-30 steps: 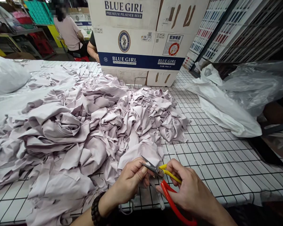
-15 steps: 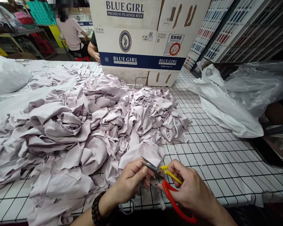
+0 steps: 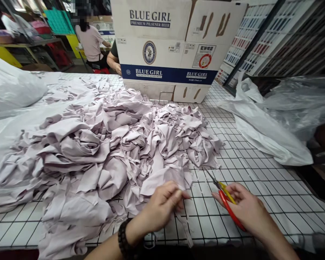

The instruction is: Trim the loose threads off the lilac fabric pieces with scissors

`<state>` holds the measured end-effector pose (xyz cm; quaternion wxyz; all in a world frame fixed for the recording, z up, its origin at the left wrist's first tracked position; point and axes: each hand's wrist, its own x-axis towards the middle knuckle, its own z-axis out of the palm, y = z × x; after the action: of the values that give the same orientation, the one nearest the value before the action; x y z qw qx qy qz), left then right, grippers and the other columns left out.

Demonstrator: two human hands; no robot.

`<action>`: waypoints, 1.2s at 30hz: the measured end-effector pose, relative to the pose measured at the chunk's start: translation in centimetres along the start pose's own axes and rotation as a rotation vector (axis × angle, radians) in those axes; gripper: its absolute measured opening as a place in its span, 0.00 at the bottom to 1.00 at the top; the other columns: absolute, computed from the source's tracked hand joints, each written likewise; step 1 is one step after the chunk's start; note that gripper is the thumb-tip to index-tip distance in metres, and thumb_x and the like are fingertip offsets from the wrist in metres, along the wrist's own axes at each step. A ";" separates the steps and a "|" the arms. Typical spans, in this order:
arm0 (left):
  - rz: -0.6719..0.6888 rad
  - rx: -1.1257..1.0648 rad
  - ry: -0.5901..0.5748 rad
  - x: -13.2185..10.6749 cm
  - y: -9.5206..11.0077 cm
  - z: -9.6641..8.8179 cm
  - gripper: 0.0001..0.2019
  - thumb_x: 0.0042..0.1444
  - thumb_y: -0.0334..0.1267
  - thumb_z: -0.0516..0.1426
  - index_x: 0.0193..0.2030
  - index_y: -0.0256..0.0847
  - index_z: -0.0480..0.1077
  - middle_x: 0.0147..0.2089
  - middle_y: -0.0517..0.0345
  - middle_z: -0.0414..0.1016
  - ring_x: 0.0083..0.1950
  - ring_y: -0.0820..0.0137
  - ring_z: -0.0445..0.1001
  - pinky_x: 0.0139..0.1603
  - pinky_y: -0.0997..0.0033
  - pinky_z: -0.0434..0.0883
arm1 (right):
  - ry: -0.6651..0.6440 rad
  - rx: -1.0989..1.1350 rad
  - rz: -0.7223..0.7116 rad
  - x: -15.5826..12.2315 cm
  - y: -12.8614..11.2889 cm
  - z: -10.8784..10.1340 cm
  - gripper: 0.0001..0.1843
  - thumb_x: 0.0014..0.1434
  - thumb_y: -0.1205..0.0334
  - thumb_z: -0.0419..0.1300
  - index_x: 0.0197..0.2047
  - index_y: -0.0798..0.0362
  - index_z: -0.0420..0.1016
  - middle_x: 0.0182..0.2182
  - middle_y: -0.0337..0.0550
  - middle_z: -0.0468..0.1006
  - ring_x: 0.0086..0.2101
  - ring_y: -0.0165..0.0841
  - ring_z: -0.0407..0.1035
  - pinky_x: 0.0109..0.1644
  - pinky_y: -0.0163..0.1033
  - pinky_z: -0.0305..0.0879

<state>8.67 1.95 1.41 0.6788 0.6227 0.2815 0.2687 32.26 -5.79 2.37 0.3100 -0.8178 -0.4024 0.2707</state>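
Observation:
My left hand (image 3: 166, 204), with a dark beaded bracelet (image 3: 123, 236) on its wrist, is closed in a pinch at the near edge of the table. From under its fingers hangs a narrow pale strip of fabric (image 3: 186, 229); the grip point itself is hidden. To its right, my right hand (image 3: 246, 206) holds scissors (image 3: 227, 202) with one red and one yellow handle. Their blades look closed and point up and left, apart from the left hand. Just beyond lies a large heap of pale mauve fabric pieces (image 3: 113, 141).
A tall white beer carton (image 3: 165, 54) stands behind the heap. White plastic bags lie right (image 3: 273, 126) and left (image 3: 13, 85) on the grid-patterned tablecloth (image 3: 249, 173). A co-worker's arm (image 3: 113, 61) shows beside the carton; another person (image 3: 89, 41) sits farther back.
The scissors have moved right, away from my left hand, and their handles have come together. My left hand stays pinched in nearly the same place. The view has shifted slightly.

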 end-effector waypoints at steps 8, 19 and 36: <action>0.089 0.577 0.010 -2.5 5.1 -2.7 0.13 0.66 0.40 0.50 0.37 0.41 0.75 0.52 0.47 0.77 0.52 0.61 0.76 0.53 0.63 0.72 | -0.017 0.228 -0.043 1.0 0.5 1.4 0.26 0.35 0.42 0.72 0.28 0.48 0.66 0.23 0.44 0.79 0.26 0.40 0.76 0.28 0.38 0.72; 0.047 0.979 0.166 -6.4 2.6 -9.8 0.24 0.54 0.21 0.51 0.57 0.43 0.63 0.54 0.50 0.66 0.53 0.64 0.70 0.55 0.62 0.70 | -0.160 0.069 -0.332 -4.0 -4.0 11.4 0.14 0.48 0.52 0.63 0.34 0.46 0.63 0.26 0.38 0.79 0.26 0.36 0.74 0.31 0.38 0.68; 0.428 1.581 0.286 -3.6 3.1 -7.7 0.09 0.57 0.32 0.60 0.27 0.39 0.68 0.31 0.56 0.74 0.43 0.60 0.73 0.52 0.56 0.68 | 0.021 0.332 -0.066 -0.5 -1.9 3.7 0.23 0.38 0.52 0.72 0.34 0.48 0.67 0.34 0.47 0.83 0.31 0.39 0.78 0.28 0.34 0.72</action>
<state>0.57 4.98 4.16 -0.0666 0.9160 0.3463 0.1915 28.45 -4.22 1.41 0.4537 -0.7443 -0.3758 0.3147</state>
